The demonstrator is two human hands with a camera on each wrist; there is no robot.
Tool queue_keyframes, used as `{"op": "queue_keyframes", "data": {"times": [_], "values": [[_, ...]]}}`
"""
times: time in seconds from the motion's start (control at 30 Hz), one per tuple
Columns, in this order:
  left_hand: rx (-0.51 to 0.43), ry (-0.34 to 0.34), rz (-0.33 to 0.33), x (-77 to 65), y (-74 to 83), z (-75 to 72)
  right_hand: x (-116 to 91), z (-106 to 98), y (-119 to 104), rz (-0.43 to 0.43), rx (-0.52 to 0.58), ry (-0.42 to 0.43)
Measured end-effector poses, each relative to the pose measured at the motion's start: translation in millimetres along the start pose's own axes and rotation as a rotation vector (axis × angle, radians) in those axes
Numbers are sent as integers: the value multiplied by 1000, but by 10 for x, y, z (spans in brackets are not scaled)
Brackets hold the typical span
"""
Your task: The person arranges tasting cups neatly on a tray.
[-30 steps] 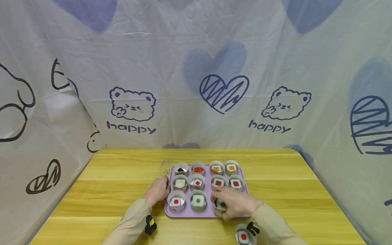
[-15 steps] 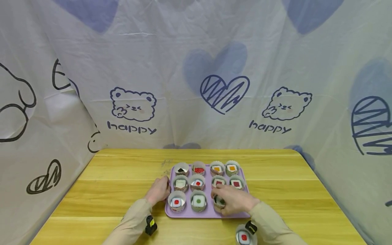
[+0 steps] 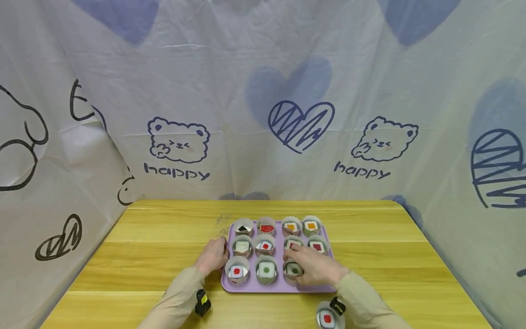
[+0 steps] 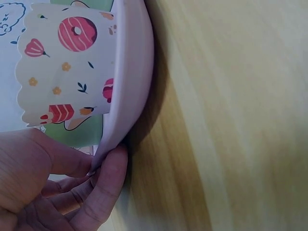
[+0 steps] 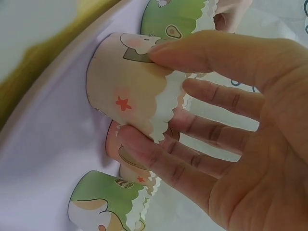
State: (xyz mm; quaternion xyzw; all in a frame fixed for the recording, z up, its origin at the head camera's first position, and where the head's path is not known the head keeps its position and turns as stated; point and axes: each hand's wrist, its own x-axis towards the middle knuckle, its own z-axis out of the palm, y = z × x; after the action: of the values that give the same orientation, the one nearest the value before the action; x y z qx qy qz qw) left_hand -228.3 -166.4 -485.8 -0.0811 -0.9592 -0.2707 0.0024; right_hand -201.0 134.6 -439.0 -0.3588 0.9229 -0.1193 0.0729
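My left hand [image 3: 212,256] pinches the left rim of the lilac tray [image 3: 271,287]; in the left wrist view thumb and fingers [image 4: 110,173] close over its edge. At the tray's front right, my right hand [image 3: 315,266] holds a paper cupcake cup [image 3: 292,270] with a dark green-centred white piece inside. In the right wrist view the thumb [image 5: 173,55] lies on one side of this cup [image 5: 127,82] and a finger on the other; its base stands on the tray. Left of it are a green-dotted cup [image 3: 266,269] and a red-dotted cup [image 3: 236,271].
Several more paper cups fill the tray's back and middle rows, such as one with an orange square [image 3: 311,226]. Another red-dotted cup [image 3: 327,318] stands on the wooden table [image 3: 370,256] in front, beside the right wrist. A printed cloth [image 3: 255,137] hangs behind.
The cup in my right hand has shifted slightly left and back, and more of its top shows now. My left hand keeps its hold on the tray.
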Motion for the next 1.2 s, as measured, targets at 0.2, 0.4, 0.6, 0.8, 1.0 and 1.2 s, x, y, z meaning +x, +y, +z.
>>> {"op": "queue_keyframes", "data": {"times": [0.2, 0.4, 0.6, 0.8, 1.0, 1.2], "values": [[-7, -13, -17, 12, 5, 11, -69, -43, -32, 21, 18, 7], [-20, -31, -27, 14, 25, 13, -274, -90, -33, 14, 53, 64], [-24, -21, -25, 12, 33, -13, -539, -135, -43, -26, 117, 2], [-27, -25, -33, 3, 34, -24, -736, -115, -73, -71, 132, -22], [-18, -24, -31, 9, 15, -6, -871, -82, -71, -126, 135, -69], [-19, -23, -31, 10, 10, 7, -918, -30, -69, -46, 208, -176]]}}
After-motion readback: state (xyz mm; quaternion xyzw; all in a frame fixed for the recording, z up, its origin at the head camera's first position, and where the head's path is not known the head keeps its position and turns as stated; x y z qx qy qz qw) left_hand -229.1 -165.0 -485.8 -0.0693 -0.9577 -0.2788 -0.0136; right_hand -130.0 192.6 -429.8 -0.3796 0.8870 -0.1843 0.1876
